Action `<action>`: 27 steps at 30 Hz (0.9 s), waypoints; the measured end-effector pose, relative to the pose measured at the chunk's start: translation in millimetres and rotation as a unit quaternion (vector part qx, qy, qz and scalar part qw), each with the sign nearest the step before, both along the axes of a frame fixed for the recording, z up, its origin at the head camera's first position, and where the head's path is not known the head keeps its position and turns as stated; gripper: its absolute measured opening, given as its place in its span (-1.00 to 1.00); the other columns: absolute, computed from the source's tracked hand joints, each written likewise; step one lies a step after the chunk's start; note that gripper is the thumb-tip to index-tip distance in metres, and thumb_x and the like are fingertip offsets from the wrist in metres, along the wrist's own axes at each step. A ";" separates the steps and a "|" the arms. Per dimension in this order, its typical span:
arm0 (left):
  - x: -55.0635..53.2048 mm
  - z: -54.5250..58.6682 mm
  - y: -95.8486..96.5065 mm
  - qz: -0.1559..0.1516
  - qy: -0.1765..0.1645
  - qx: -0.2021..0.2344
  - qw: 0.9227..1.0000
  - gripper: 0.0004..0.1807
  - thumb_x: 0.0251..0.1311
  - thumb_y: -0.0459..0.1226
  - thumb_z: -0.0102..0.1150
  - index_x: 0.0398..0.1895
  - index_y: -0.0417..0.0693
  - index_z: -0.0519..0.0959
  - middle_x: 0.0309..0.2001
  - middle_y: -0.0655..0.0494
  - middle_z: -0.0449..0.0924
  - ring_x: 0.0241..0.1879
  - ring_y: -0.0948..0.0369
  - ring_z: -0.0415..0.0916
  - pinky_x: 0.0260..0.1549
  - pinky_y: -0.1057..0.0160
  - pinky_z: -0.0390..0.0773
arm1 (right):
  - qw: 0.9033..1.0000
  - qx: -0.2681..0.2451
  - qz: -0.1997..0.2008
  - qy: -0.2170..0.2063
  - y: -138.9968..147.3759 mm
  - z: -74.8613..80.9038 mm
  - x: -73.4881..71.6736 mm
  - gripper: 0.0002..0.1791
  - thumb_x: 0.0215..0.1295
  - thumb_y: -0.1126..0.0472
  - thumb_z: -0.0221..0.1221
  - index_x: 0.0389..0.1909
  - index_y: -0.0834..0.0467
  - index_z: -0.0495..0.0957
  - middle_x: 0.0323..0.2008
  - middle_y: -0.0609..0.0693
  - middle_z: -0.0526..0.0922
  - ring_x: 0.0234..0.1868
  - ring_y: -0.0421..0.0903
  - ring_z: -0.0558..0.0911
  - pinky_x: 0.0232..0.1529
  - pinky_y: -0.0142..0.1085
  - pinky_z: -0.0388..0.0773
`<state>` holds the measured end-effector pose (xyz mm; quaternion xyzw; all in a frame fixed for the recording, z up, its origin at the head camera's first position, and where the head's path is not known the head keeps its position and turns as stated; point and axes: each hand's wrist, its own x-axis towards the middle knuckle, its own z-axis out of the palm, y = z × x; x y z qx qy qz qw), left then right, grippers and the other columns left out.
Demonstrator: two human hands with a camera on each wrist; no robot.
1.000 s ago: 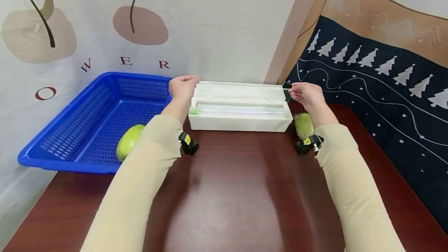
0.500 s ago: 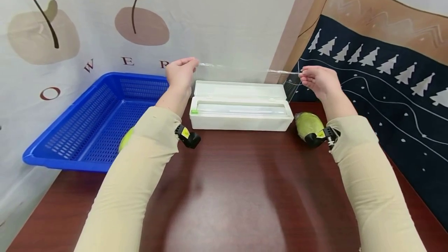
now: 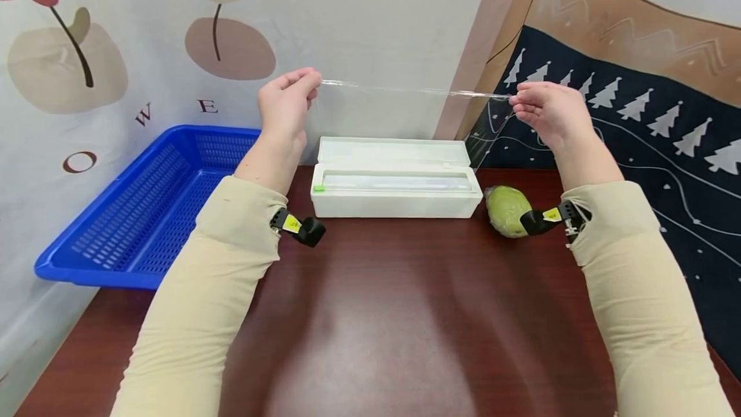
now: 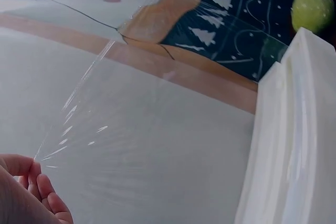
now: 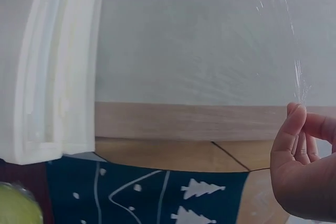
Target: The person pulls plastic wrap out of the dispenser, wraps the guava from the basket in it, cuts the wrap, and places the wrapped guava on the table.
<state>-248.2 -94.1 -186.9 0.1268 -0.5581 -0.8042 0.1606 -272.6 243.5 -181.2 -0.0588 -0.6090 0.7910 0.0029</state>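
We count one white dispenser box (image 3: 397, 179), one clear film sheet (image 3: 399, 114), one wrapped green fruit (image 3: 505, 210), one blue basket (image 3: 145, 204). Our left hand (image 3: 285, 105) and right hand (image 3: 547, 111) each pinch a film corner, sheet stretched between them above the box. Both hands are higher than before; the film is drawn out longer.

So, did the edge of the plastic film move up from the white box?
Yes. The film edge, pinched by both hands, rose well above the white dispenser box.
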 end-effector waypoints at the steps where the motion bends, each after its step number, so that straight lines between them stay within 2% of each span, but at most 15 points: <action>1: 1.3 2.2 -0.6 -0.001 0.003 0.001 1.000 -0.91 0.09 -0.39 0.22 -0.50 -0.04 0.60 -0.42 0.22 0.52 -0.43 0.32 0.41 -0.29 0.45 0.38 | 1.000 0.003 0.001 0.005 0.1 1.9 0.6 -0.95 0.18 0.36 0.20 -0.42 0.19 0.61 -0.56 0.02 0.67 -0.55 -0.16 0.60 -0.47 -0.49 0.57; 8: 4.7 12.3 -5.1 -0.010 0.025 0.002 1.000 -0.95 0.11 -0.39 0.23 -0.42 -0.08 0.64 -0.36 0.20 0.52 -0.43 0.33 0.42 -0.30 0.45 0.38 | 0.998 0.037 0.016 0.049 -0.4 12.1 4.1 -0.96 0.16 0.34 0.23 -0.42 0.20 0.64 -0.54 0.02 0.66 -0.52 -0.17 0.62 -0.45 -0.48 0.59; 11: 5.4 15.0 -8.2 -0.025 0.035 -0.007 0.999 -0.95 0.12 -0.38 0.22 -0.36 -0.10 0.64 -0.36 0.20 0.52 -0.41 0.33 0.41 -0.29 0.45 0.38 | 0.996 0.054 0.031 0.062 0.8 15.7 4.7 -0.97 0.14 0.31 0.25 -0.40 0.20 0.64 -0.51 0.01 0.67 -0.47 -0.17 0.65 -0.40 -0.48 0.60; 13: 6.9 15.9 -11.2 -0.050 0.037 -0.041 0.997 -0.86 0.13 -0.37 0.22 -0.23 -0.14 0.65 -0.31 0.22 0.52 -0.32 0.33 0.44 -0.20 0.46 0.39 | 0.994 0.074 0.047 0.068 2.9 17.3 5.4 -0.93 0.12 0.29 0.27 -0.36 0.19 0.65 -0.45 -0.01 0.69 -0.41 -0.18 0.68 -0.34 -0.48 0.60; 15: 8.3 15.1 -14.2 -0.077 0.041 -0.120 0.989 -0.75 0.12 -0.36 0.23 -0.10 -0.16 0.62 -0.26 0.21 0.53 -0.24 0.33 0.45 -0.09 0.43 0.41 | 0.984 0.150 0.054 0.074 5.0 18.0 5.8 -0.86 0.12 0.27 0.28 -0.27 0.14 0.65 -0.42 -0.11 0.70 -0.33 -0.25 0.68 -0.23 -0.50 0.59; 16: 9.0 14.3 -15.6 -0.088 0.042 -0.180 0.979 -0.69 0.11 -0.35 0.24 -0.04 -0.16 0.61 -0.25 0.21 0.52 -0.21 0.32 0.43 -0.06 0.40 0.42 | 0.975 0.202 0.049 0.078 5.3 18.1 6.0 -0.82 0.12 0.24 0.29 -0.22 0.11 0.65 -0.42 -0.18 0.70 -0.30 -0.31 0.66 -0.12 -0.50 0.56; 17: 9.5 13.2 -16.5 -0.096 0.044 -0.247 0.963 -0.66 0.11 -0.33 0.24 0.00 -0.15 0.59 -0.24 0.21 0.51 -0.19 0.33 0.42 -0.05 0.38 0.42 | 0.960 0.262 0.036 0.087 5.4 17.8 6.2 -0.79 0.12 0.21 0.29 -0.19 0.08 0.65 -0.45 -0.26 0.68 -0.29 -0.36 0.64 -0.05 -0.51 0.53; 18: 9.7 12.0 -17.0 -0.097 0.047 -0.318 0.942 -0.65 0.11 -0.31 0.25 0.01 -0.13 0.60 -0.25 0.20 0.53 -0.20 0.34 0.42 -0.06 0.36 0.43 | 0.941 0.324 0.018 0.098 5.1 17.3 6.4 -0.78 0.13 0.17 0.29 -0.17 0.06 0.65 -0.48 -0.33 0.65 -0.31 -0.40 0.61 -0.03 -0.53 0.51; 20: 8.9 9.7 -17.3 -0.081 0.060 -0.445 0.890 -0.71 0.13 -0.28 0.24 -0.06 -0.12 0.63 -0.30 0.16 0.54 -0.28 0.34 0.40 -0.18 0.37 0.44 | 0.895 0.429 -0.029 0.117 3.8 16.6 6.2 -0.80 0.15 0.10 0.27 -0.19 0.00 0.65 -0.58 -0.45 0.58 -0.38 -0.47 0.57 -0.05 -0.55 0.49; 21: 8.6 9.1 -17.2 -0.071 0.065 -0.489 0.867 -0.74 0.14 -0.25 0.23 -0.10 -0.11 0.65 -0.33 0.14 0.55 -0.33 0.34 0.39 -0.26 0.37 0.42 | 0.879 0.457 -0.049 0.125 3.2 16.4 6.3 -0.81 0.15 0.07 0.27 -0.22 0.00 0.66 -0.61 -0.48 0.55 -0.42 -0.50 0.55 -0.06 -0.55 0.49; 22: 8.0 8.7 -17.2 -0.063 0.069 -0.521 0.848 -0.77 0.16 -0.22 0.22 -0.14 -0.10 0.66 -0.37 0.15 0.55 -0.37 0.35 0.37 -0.32 0.38 0.39 | 0.869 0.471 -0.063 0.135 3.1 16.5 6.1 -0.83 0.15 0.05 0.26 -0.27 0.01 0.66 -0.62 -0.48 0.53 -0.47 -0.50 0.55 -0.09 -0.55 0.50; 23: 7.5 8.9 -17.3 -0.056 0.074 -0.538 0.838 -0.78 0.18 -0.19 0.20 -0.18 -0.10 0.67 -0.40 0.15 0.55 -0.40 0.35 0.36 -0.36 0.38 0.36 | 0.866 0.473 -0.069 0.144 3.4 16.6 6.1 -0.86 0.16 0.06 0.26 -0.31 0.01 0.66 -0.62 -0.46 0.52 -0.51 -0.49 0.55 -0.17 -0.58 0.50; 24: 7.1 9.4 -17.7 -0.052 0.077 -0.545 0.833 -0.77 0.20 -0.17 0.18 -0.21 -0.10 0.68 -0.42 0.16 0.54 -0.42 0.34 0.35 -0.39 0.38 0.34 | 0.870 0.465 -0.065 0.150 4.0 17.1 5.9 -0.87 0.16 0.07 0.26 -0.34 0.02 0.66 -0.60 -0.44 0.53 -0.54 -0.47 0.56 -0.23 -0.61 0.51; 27: 7.2 12.9 -18.1 -0.036 0.085 -0.539 0.837 -0.75 0.21 -0.12 0.16 -0.24 -0.11 0.67 -0.42 0.26 0.45 -0.34 0.32 0.34 -0.32 0.38 0.33 | 0.893 0.423 -0.044 0.147 6.3 19.8 5.8 -0.93 0.15 0.10 0.27 -0.41 -0.01 0.64 -0.52 -0.35 0.54 -0.54 -0.43 0.57 -0.29 -0.65 0.50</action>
